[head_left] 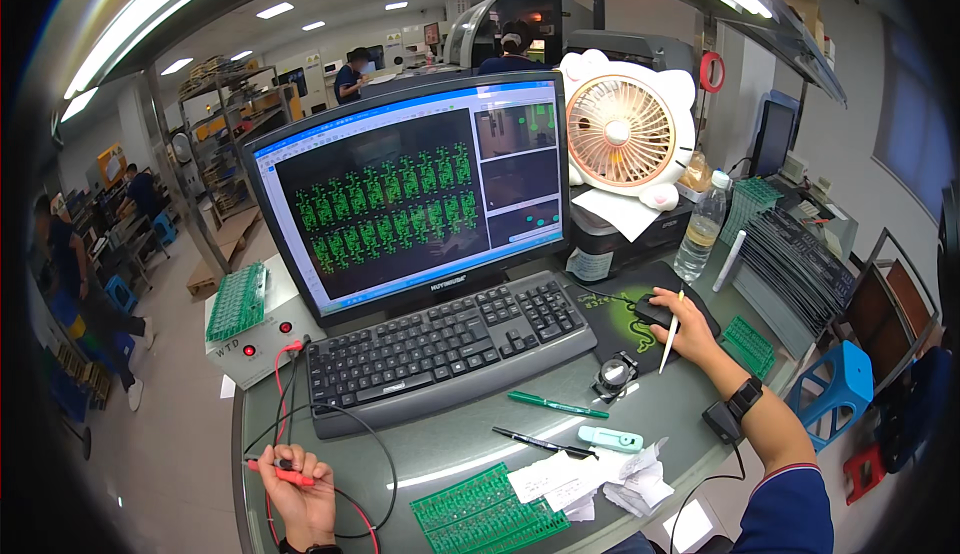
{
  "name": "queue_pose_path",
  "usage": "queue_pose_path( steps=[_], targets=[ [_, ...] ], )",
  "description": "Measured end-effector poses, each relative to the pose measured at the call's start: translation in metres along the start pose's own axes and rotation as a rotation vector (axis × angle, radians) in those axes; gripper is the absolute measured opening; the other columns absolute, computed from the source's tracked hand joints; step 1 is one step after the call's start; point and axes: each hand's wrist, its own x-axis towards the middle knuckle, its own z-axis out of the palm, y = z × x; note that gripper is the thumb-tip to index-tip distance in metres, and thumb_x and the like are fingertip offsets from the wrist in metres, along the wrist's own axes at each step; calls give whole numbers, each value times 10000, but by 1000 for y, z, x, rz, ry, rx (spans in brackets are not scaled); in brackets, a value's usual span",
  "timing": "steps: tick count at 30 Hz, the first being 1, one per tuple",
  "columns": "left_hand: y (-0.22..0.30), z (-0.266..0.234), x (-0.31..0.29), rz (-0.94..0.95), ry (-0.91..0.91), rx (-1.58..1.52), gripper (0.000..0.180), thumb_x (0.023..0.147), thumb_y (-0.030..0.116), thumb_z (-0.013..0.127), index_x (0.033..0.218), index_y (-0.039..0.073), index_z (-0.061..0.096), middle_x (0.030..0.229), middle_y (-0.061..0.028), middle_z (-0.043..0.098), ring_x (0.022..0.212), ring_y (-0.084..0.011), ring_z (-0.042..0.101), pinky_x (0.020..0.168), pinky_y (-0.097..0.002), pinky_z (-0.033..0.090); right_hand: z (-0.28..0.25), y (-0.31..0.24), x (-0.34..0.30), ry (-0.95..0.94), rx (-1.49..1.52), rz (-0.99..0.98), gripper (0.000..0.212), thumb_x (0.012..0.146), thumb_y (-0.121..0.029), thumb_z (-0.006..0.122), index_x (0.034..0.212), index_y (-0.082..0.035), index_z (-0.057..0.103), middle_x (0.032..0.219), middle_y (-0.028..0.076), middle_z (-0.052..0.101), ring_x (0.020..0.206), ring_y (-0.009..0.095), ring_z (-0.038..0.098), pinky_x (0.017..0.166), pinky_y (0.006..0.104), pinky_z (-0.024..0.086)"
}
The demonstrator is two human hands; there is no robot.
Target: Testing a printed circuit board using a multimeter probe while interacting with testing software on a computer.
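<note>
My left hand (305,506) is closed around a red test probe (294,476) and a black one, at the near left edge of the desk. Red and black leads loop from them toward a white box (250,329). On the mouse pad (628,326), my right hand (692,330) lies over a black computer mouse (652,311). A thin white pen-like stick (672,334) with a dark tip pokes out between its fingers. The monitor (390,194) displays rows of green circuit patterns. In front of it stands a black keyboard (450,346).
Near me lie a green circuit board panel (480,514), crumpled paper slips (555,479), a mint-coloured cutter (611,439), a green pen (557,404) and a black pen (540,442). A lit fan (622,129) and a water bottle (703,229) stand behind. Other people are farther off.
</note>
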Motion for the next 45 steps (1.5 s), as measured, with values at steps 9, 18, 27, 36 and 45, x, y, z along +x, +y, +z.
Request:
queue_pose_path(
  steps=[9,18,27,36,45],
  targets=[
    [0,19,-7,4,-232,64,235,1047,311,416,957,100,463,807,-29,440,594,-103,382,578,-253,418,-1,10,5,57,21,-85,506,737,-74,755,1210,-88,575,1331,151,557,1191,348,551,998,381,440],
    [-1,24,-17,174,-548,320,247,1006,318,515,1034,76,553,980,-66,470,792,-148,524,772,-335,506,10,11,10,28,94,-3,502,780,-156,755,1235,-86,556,1308,142,573,1171,346,553,997,391,436],
    [-44,77,-65,135,-566,636,348,1037,336,350,974,46,532,948,-73,484,771,-155,515,765,-346,469,-21,-35,15,158,344,75,418,865,-169,707,1239,-64,553,1212,112,623,1151,252,590,1002,371,435],
    [-42,94,-59,114,-713,669,402,1038,348,345,926,19,547,869,-73,488,653,-122,466,600,-252,402,-36,-267,18,-568,326,-776,503,807,-452,715,1148,-113,567,1236,101,589,1180,305,532,963,449,409],
    [-30,104,-60,-35,-1005,766,194,941,146,564,1008,-24,629,1008,-102,533,773,-157,595,687,-283,485,-44,-255,41,-497,716,-202,388,952,-369,596,1142,-32,574,1053,137,690,952,226,683,836,332,526]
  ],
)
